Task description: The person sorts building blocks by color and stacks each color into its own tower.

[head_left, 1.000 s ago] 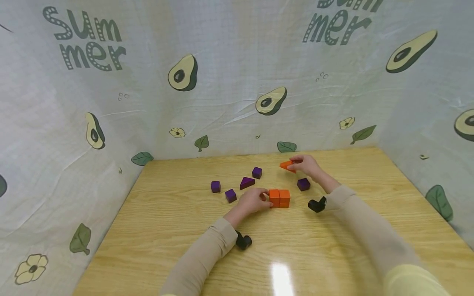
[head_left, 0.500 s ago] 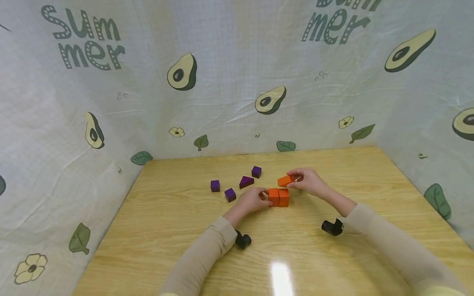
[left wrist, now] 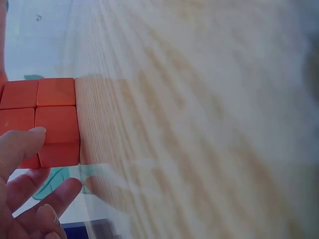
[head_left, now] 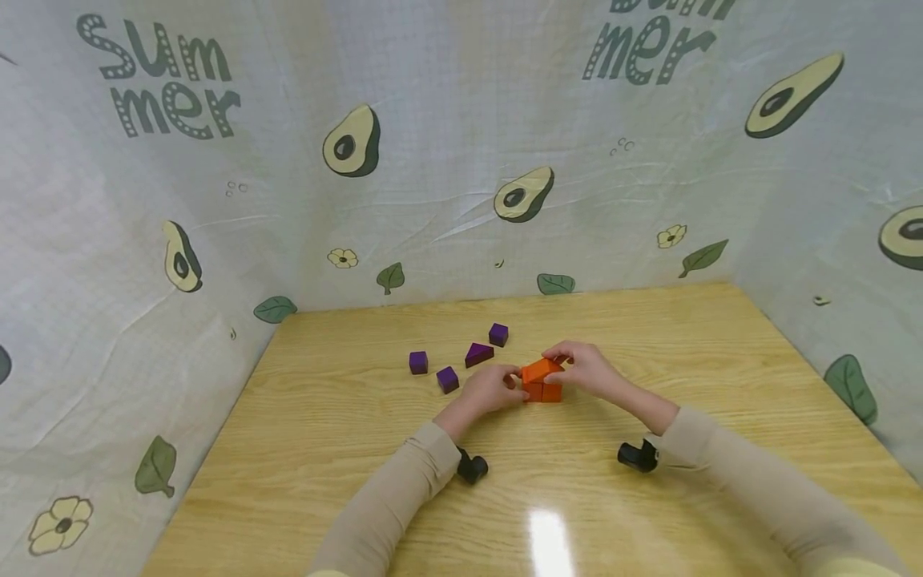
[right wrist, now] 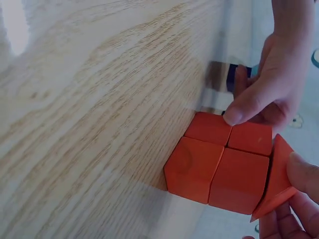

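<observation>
Several orange cubes (head_left: 534, 393) form a stack two wide and two high on the table. My left hand (head_left: 490, 390) grips the stack's left side, its thumb (right wrist: 241, 109) against the front faces in the right wrist view. An orange triangular block (right wrist: 276, 174) lies along the top of the stack, pinched between the thumb and fingers of my right hand (head_left: 587, 370). In the right wrist view its broad side lies right at the upper cubes, with a thin dark gap at one edge. The left wrist view shows the cubes (left wrist: 57, 122) flush against each other.
Purple cubes (head_left: 419, 362) and a purple triangular block (head_left: 479, 355) lie left of and behind the stack on the wooden table (head_left: 346, 449). A printed cloth (head_left: 433, 240) rises at the table's back and sides. Black wrist cameras (head_left: 472, 469) hang below both forearms.
My right hand has brought the orange triangular block forward and left, from behind the stack to its top. It now hides the purple block on the right. My left hand has stayed in place.
</observation>
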`<state>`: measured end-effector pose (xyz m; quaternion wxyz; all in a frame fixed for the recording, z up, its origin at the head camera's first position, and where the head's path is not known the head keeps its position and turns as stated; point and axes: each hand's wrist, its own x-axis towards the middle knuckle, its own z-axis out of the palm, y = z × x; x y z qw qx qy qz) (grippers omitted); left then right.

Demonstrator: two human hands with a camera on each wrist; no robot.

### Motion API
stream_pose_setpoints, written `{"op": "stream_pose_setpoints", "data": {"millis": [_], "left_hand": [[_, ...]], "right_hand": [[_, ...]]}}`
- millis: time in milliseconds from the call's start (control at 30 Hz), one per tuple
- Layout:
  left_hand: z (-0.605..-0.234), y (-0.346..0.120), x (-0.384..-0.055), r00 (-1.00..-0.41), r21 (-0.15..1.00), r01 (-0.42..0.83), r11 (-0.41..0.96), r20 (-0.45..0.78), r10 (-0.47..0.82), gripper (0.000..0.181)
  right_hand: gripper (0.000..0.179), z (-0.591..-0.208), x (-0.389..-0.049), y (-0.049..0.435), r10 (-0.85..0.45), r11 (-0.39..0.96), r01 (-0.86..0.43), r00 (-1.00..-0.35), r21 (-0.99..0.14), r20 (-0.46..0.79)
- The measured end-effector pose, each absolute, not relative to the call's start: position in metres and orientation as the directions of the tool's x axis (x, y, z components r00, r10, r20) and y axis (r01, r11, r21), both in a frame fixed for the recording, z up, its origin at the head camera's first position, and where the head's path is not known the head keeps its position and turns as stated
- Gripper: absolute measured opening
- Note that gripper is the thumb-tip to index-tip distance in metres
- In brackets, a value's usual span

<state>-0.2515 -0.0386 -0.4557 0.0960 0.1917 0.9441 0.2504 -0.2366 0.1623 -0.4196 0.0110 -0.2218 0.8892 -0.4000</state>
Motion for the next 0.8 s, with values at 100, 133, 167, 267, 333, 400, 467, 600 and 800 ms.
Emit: {"op": "stream_pose_setpoints", "data": {"millis": [100, 133, 167, 267, 333, 400, 467, 600, 800], "left_hand": [[-0.4561, -0.0385, -0.2513, -0.909, 0.511, 0.311, 0.801, -0.086, 0.407, 0.038], [-0.4561, -0.0384, -0.2514, -0.909, 0.513, 0.309, 0.801, -0.086, 0.407, 0.038], [-0.4559, -0.0384, -0.2513, -0.910, 0.513, 0.308, 0.801, -0.087, 0.406, 0.038], [-0.4551, -0.0385, -0.2511, -0.910, 0.505, 0.308, 0.806, -0.091, 0.405, 0.037], [-0.4548, -0.0385, -0.2512, -0.909, 0.506, 0.310, 0.805, -0.090, 0.407, 0.037], [-0.4542, -0.0385, -0.2511, -0.908, 0.505, 0.313, 0.805, -0.089, 0.409, 0.037], [-0.4537, -0.0385, -0.2509, -0.909, 0.508, 0.311, 0.804, -0.090, 0.408, 0.037], [-0.4541, -0.0385, -0.2511, -0.910, 0.516, 0.302, 0.801, -0.093, 0.403, 0.037], [-0.4553, -0.0385, -0.2519, -0.906, 0.521, 0.308, 0.796, -0.094, 0.413, 0.037]], "right_hand": [[0.038, -0.4210, -0.2358, 0.1596, -0.414, 0.586, -0.408, -0.893, -0.700, 0.174], [0.038, -0.4213, -0.2354, 0.1589, -0.418, 0.587, -0.415, -0.891, -0.695, 0.180], [0.038, -0.4217, -0.2353, 0.1581, -0.417, 0.585, -0.417, -0.890, -0.696, 0.183], [0.036, -0.4222, -0.2347, 0.1568, -0.421, 0.585, -0.429, -0.886, -0.688, 0.194], [0.034, -0.4221, -0.2348, 0.1565, -0.417, 0.590, -0.429, -0.887, -0.684, 0.196], [0.033, -0.4215, -0.2348, 0.1564, -0.417, 0.598, -0.430, -0.887, -0.676, 0.196], [0.033, -0.4207, -0.2346, 0.1562, -0.417, 0.604, -0.430, -0.888, -0.672, 0.193], [0.033, -0.4188, -0.2325, 0.1552, -0.417, 0.601, -0.427, -0.889, -0.676, 0.191], [0.032, -0.4186, -0.2304, 0.1547, -0.409, 0.602, -0.415, -0.894, -0.682, 0.183]]}}
